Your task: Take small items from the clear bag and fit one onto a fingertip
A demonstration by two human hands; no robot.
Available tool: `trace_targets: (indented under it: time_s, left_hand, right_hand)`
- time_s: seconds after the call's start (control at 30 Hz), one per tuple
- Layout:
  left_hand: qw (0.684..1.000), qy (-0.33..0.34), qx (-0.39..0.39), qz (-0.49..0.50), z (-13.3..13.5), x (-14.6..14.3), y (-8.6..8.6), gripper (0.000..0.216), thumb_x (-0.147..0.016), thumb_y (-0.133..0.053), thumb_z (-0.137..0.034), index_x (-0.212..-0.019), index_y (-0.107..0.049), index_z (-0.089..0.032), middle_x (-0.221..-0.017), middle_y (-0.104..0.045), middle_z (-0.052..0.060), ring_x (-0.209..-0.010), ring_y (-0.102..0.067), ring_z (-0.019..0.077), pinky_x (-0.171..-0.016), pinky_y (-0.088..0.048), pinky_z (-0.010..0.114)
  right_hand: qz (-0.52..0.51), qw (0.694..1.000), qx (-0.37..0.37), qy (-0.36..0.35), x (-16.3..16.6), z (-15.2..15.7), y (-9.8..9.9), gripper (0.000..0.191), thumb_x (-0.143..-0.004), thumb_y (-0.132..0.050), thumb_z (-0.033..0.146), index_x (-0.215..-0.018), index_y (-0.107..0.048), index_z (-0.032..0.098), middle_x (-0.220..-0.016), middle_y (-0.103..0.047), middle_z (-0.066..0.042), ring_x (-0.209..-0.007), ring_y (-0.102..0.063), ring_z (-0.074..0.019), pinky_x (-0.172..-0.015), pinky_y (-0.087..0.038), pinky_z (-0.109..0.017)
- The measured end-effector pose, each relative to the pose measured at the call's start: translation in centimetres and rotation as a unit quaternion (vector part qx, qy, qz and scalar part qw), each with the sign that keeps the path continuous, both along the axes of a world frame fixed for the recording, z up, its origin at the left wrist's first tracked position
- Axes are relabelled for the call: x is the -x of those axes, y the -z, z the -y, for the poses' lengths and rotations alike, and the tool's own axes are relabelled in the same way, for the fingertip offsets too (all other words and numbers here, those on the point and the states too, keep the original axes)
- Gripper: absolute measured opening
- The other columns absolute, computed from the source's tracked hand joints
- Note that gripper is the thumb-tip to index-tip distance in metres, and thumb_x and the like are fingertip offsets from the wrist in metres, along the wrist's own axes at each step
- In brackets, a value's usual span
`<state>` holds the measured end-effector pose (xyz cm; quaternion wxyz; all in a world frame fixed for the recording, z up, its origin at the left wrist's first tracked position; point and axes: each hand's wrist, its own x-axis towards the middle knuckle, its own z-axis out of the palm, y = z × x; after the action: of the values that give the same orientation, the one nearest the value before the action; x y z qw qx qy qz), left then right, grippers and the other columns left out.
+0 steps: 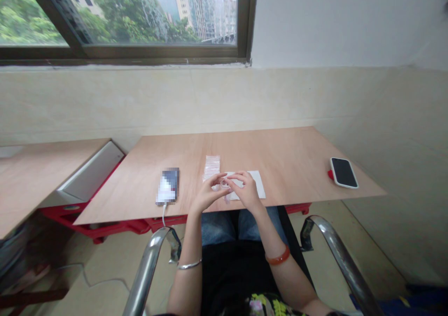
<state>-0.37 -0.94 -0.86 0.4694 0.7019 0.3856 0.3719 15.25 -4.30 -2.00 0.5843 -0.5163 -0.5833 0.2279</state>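
Note:
Over the front part of the table, my left hand point(207, 193) and my right hand point(247, 191) meet with bent fingers. Between their fingertips is a small, pale, see-through ring-shaped thing point(224, 182); its exact kind is too small to tell. Both hands appear to pinch it, thumbs below and fingers above. Beneath my right hand lies a white sheet point(259, 185), partly covered by the fingers. Just beyond my left hand, a strip or stack of clear, pinkish flat packets point(212, 163) lies on the table, its near end hidden by the hand.
On the wooden table point(273, 152), a phone point(168, 185) with a white cable lies left and a white-framed device point(344, 172) on a red thing lies right. Metal armrests point(150, 264) flank me. A second table point(45, 166) stands left; the wall and window are behind.

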Motion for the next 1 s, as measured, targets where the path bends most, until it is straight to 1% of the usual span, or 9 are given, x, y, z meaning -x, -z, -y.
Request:
trace_targets:
  time_s: [0.17, 0.33, 0.43, 0.5, 0.57, 0.7, 0.77, 0.87, 1.0]
  left_hand:
    - [0.999, -0.040, -0.008, 0.006, -0.1, 0.2, -0.2, 0.050, -0.071, -0.076, -0.035, -0.115, -0.061, -0.017, -0.102, -0.067, 0.008, -0.095, -0.062, 0.0202, -0.089, -0.049, 0.037]
    - [0.997, -0.080, -0.007, 0.019, 0.2, -0.1, -0.7, 0.048, -0.072, -0.076, -0.035, -0.113, -0.061, -0.016, -0.089, -0.066, 0.006, -0.084, -0.062, 0.0176, -0.076, -0.051, 0.031]
    - [0.994, -0.104, 0.007, 0.028, 0.6, -0.5, -1.1, 0.046, -0.073, -0.074, -0.036, -0.112, -0.061, -0.016, -0.082, -0.064, 0.004, -0.073, -0.061, 0.0153, -0.060, -0.050, 0.024]
    - [0.993, -0.113, 0.025, 0.031, 0.8, -0.8, -1.3, 0.046, -0.075, -0.072, -0.037, -0.114, -0.059, -0.017, -0.079, -0.062, 0.003, -0.063, -0.059, 0.0131, -0.046, -0.044, 0.019]
    - [0.992, -0.115, 0.030, 0.042, 0.9, -1.1, -1.3, 0.046, -0.075, -0.072, -0.037, -0.114, -0.059, -0.018, -0.077, -0.061, 0.002, -0.059, -0.056, 0.0113, -0.040, -0.039, 0.016]
    - [0.992, -0.070, 0.052, 0.094, 0.7, -1.3, -1.0, 0.048, -0.075, -0.072, -0.038, -0.115, -0.057, -0.017, -0.079, -0.060, 0.002, -0.065, -0.058, 0.0117, -0.042, -0.044, 0.016]
    - [0.990, -0.034, 0.082, 0.113, 0.6, -1.0, -0.9, 0.041, -0.079, -0.068, -0.041, -0.110, -0.059, -0.016, -0.085, -0.062, 0.004, -0.070, -0.060, 0.0132, -0.047, -0.049, 0.018]
    - [0.989, -0.005, 0.104, 0.106, 0.5, -0.4, -0.9, 0.030, -0.081, -0.066, -0.041, -0.095, -0.063, -0.014, -0.088, -0.066, 0.007, -0.078, -0.064, 0.0152, -0.056, -0.052, 0.021]
    - [0.989, 0.024, 0.119, 0.082, 0.4, 0.1, -0.8, 0.026, -0.075, -0.074, -0.035, -0.089, -0.065, -0.014, -0.083, -0.069, 0.006, -0.077, -0.066, 0.0153, -0.061, -0.051, 0.021]
  right_hand:
    - [-0.018, 0.997, 0.029, -0.067, -0.4, 0.3, -0.5, 0.019, -0.085, -0.065, 0.035, -0.098, -0.072, 0.024, -0.105, -0.064, -0.006, -0.098, -0.059, -0.0196, -0.084, -0.046, -0.033]
    - [-0.016, 0.981, 0.055, -0.183, -0.6, 0.6, -0.8, 0.035, -0.077, -0.074, 0.033, -0.110, -0.068, 0.026, -0.113, -0.066, -0.005, -0.098, -0.061, -0.0191, -0.082, -0.047, -0.032]
    - [-0.052, 0.975, 0.087, -0.198, -0.4, 0.5, -0.6, 0.036, -0.075, -0.074, 0.031, -0.109, -0.066, 0.024, -0.111, -0.067, -0.004, -0.091, -0.064, -0.0183, -0.080, -0.048, -0.032]
    - [-0.092, 0.972, 0.104, -0.192, -0.1, 0.4, -0.4, 0.034, -0.074, -0.073, 0.032, -0.105, -0.064, 0.022, -0.105, -0.069, -0.005, -0.088, -0.065, -0.0186, -0.077, -0.050, -0.031]
    - [-0.141, 0.966, 0.103, -0.189, 0.2, 0.4, -0.3, 0.029, -0.075, -0.071, 0.034, -0.099, -0.061, 0.020, -0.098, -0.069, -0.005, -0.088, -0.066, -0.0194, -0.075, -0.051, -0.031]
    - [-0.203, 0.960, 0.078, -0.175, 0.1, 0.3, -0.3, 0.022, -0.077, -0.068, 0.036, -0.087, -0.056, 0.020, -0.091, -0.069, -0.004, -0.089, -0.067, -0.0198, -0.083, -0.053, -0.034]
    - [-0.214, 0.962, 0.074, -0.154, -0.3, 0.2, -0.4, 0.023, -0.076, -0.068, 0.037, -0.085, -0.055, 0.020, -0.089, -0.069, -0.004, -0.086, -0.068, -0.0195, -0.082, -0.054, -0.034]
    - [-0.242, 0.959, 0.078, -0.123, -1.2, -0.1, -0.4, 0.026, -0.073, -0.070, 0.037, -0.085, -0.053, 0.021, -0.085, -0.069, -0.003, -0.081, -0.068, -0.0191, -0.078, -0.055, -0.033]
    - [-0.280, 0.951, 0.080, -0.107, -2.0, -0.1, -0.9, 0.029, -0.069, -0.072, 0.035, -0.084, -0.051, 0.021, -0.082, -0.069, -0.001, -0.080, -0.069, -0.0184, -0.075, -0.054, -0.030]
